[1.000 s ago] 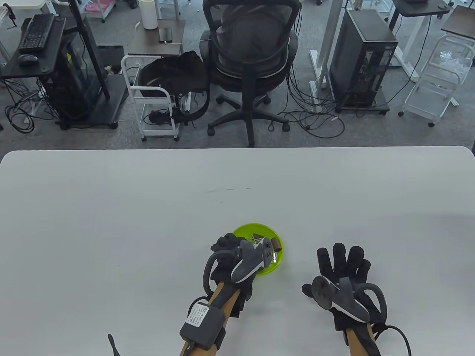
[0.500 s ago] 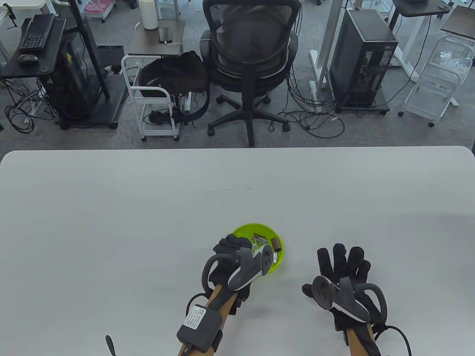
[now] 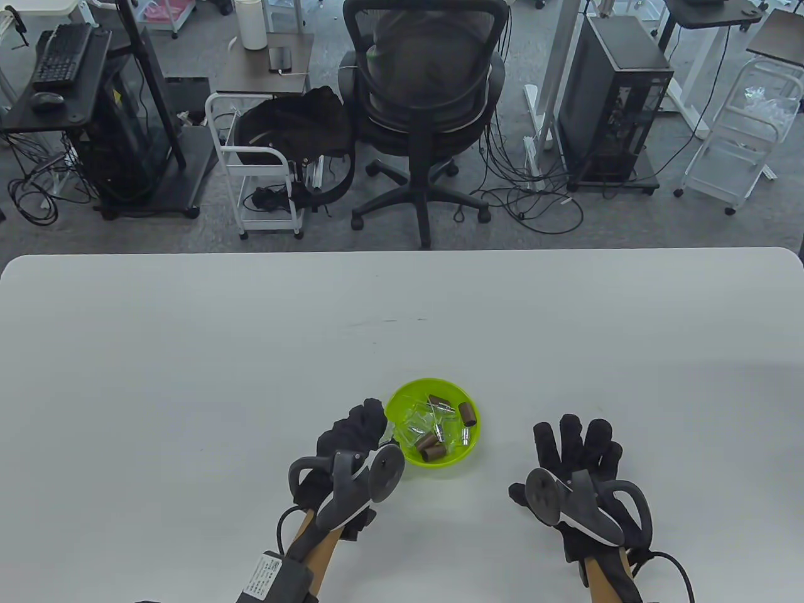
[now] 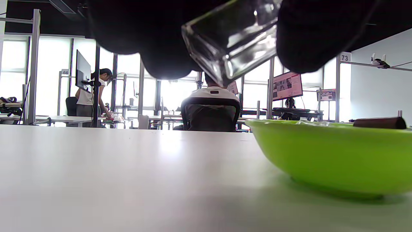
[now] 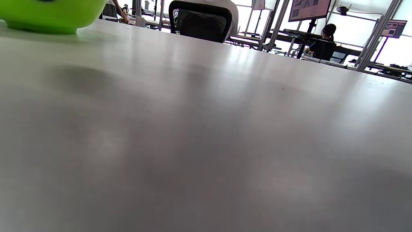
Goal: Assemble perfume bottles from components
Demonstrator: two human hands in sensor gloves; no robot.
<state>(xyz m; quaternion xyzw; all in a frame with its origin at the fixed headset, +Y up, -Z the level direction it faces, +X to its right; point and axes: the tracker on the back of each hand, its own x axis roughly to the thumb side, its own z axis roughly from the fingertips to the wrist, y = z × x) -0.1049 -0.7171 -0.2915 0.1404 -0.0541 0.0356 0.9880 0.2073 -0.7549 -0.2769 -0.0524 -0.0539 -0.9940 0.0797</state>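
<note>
A lime green bowl (image 3: pixel 453 457) sits near the table's front middle and holds brown caps (image 3: pixel 467 414), clear glass bottles (image 3: pixel 419 419) and silver sprayers (image 3: pixel 438 432). My left hand (image 3: pixel 352 433) is just left of the bowl and grips a clear glass bottle (image 4: pixel 231 35) between its fingers (image 4: pixel 309 35), held above the table. The bowl's wall also shows in the left wrist view (image 4: pixel 331 154), with a brown cap (image 4: pixel 378 122) at its rim. My right hand (image 3: pixel 581 452) rests flat on the table right of the bowl, fingers spread and empty.
The white table (image 3: pixel 251 352) is bare around the bowl. Beyond its far edge stand an office chair (image 3: pixel 427 100), a white cart (image 3: pixel 264 169) and computer towers (image 3: pixel 612 107). The bowl's edge shows top left in the right wrist view (image 5: pixel 48 16).
My left hand has drawn back out of the bowl toward the lower left, carrying a glass bottle; the bowl's contents now show. The right hand has barely moved.
</note>
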